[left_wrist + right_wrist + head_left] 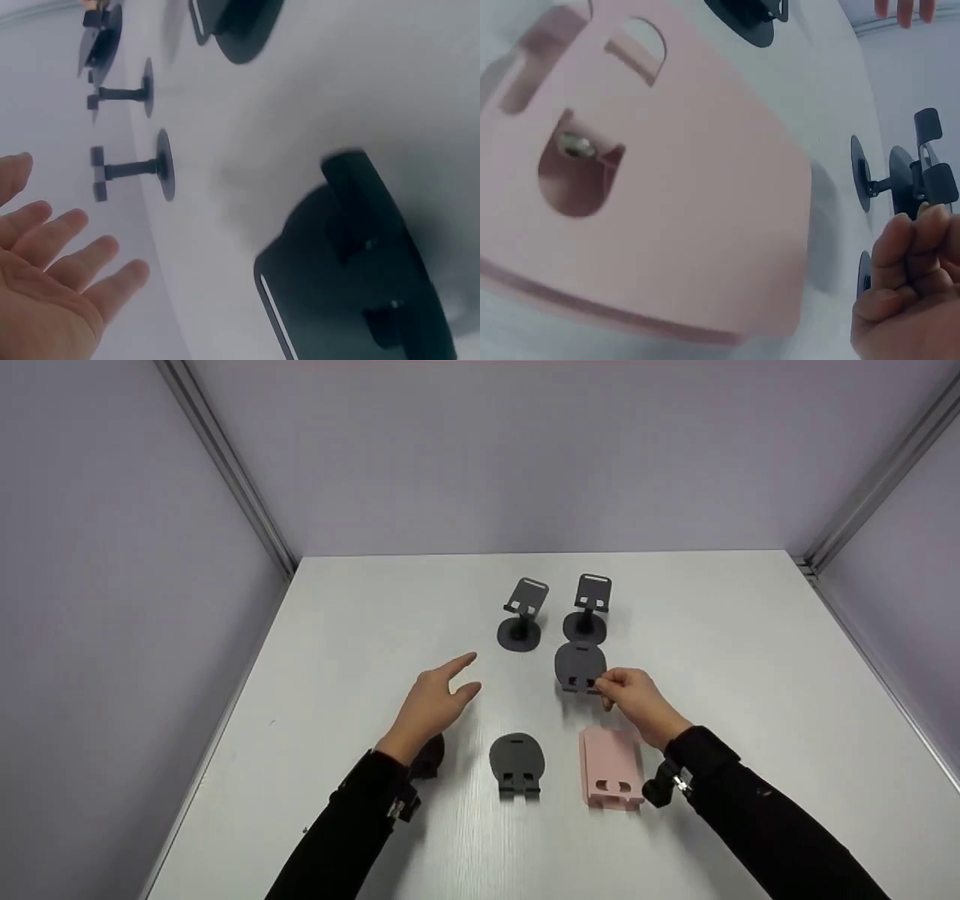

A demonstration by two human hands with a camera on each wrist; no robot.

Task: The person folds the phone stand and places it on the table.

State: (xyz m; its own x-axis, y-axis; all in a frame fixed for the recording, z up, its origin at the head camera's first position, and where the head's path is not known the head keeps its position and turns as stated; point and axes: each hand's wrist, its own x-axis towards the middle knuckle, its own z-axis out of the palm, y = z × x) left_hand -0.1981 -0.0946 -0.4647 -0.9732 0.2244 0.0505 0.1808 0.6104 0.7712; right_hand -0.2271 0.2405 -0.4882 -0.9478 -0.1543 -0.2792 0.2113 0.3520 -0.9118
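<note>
My right hand pinches the lower right corner of a dark grey folded phone stand, whose rounded base faces up. In the head view this stand overlaps the front edge of an unfolded stand behind it. My left hand hovers over the table, thumb and forefinger spread, and holds nothing. Below that wrist lies another dark folded stand, mostly covered by the arm; it shows large in the left wrist view. A pink folded phone stand lies beneath my right wrist.
Two unfolded dark stands, left and right, stand toward the back of the white table. Another folded grey stand lies front centre, between my forearms. Pale panels wall the table at the back and sides.
</note>
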